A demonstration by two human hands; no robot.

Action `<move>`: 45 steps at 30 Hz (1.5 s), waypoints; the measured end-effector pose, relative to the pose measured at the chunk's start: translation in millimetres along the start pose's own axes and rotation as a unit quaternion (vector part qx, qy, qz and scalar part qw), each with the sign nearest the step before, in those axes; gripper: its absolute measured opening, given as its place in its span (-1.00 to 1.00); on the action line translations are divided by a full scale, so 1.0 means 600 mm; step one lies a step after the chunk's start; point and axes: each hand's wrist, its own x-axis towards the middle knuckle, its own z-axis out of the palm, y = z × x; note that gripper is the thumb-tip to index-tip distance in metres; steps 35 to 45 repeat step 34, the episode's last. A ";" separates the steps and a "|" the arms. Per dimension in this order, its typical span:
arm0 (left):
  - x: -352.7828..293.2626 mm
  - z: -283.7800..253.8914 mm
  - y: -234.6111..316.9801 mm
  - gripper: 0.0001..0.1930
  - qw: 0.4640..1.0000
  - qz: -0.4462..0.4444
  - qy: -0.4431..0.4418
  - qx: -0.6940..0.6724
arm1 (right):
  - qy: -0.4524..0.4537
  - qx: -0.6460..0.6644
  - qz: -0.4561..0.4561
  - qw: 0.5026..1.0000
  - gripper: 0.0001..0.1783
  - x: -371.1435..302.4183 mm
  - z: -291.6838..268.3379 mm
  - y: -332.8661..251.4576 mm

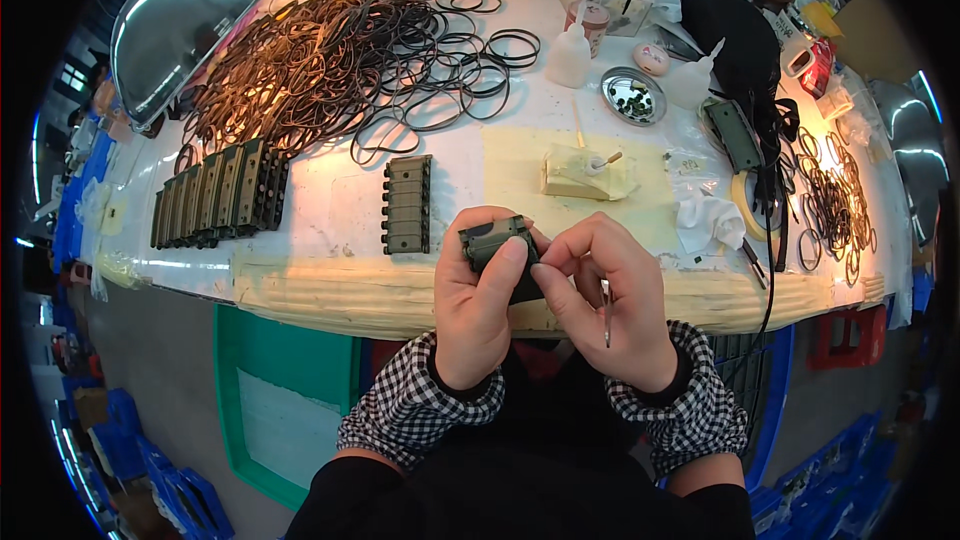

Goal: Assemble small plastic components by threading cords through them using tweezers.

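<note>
My left hand (472, 315) is wrapped round a dark green ribbed plastic piece (490, 238), its thumb pressed on the top face. My right hand (628, 305) has thumb and forefinger pinched at the piece's right edge; whatever lies between those fingertips is too small to make out. A thin metal tool (607, 318), perhaps tweezers, is tucked in the same hand and points down. Just left of my hands lies a similar green ribbed piece (408, 205). Farther left, several more green pieces (222, 190) stand in a tight row.
Behind lies a big heap of black rubber bands (300, 70); a smaller pile (835, 200) is at right. A tape-wrapped block (590, 175), white squeeze bottle (568, 58) and round metal dish (655, 112) of small green bits stand beyond my hands. A green bin (228, 410) sits below the table edge.
</note>
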 end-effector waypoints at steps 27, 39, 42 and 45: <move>0.012 -0.020 0.009 -0.71 0.967 -0.136 -0.038 -0.214 | 0.079 -0.100 -0.165 0.978 -0.76 -0.019 0.015 0.010; 0.015 -0.016 0.014 -0.76 0.966 -0.160 -0.033 -0.201 | 0.080 -0.102 -0.157 0.979 -0.76 -0.025 0.018 0.015; 0.015 -0.016 0.014 -0.76 0.966 -0.160 -0.033 -0.201 | 0.080 -0.102 -0.157 0.979 -0.76 -0.025 0.018 0.015; 0.015 -0.016 0.014 -0.76 0.966 -0.160 -0.033 -0.201 | 0.080 -0.102 -0.157 0.979 -0.76 -0.025 0.018 0.015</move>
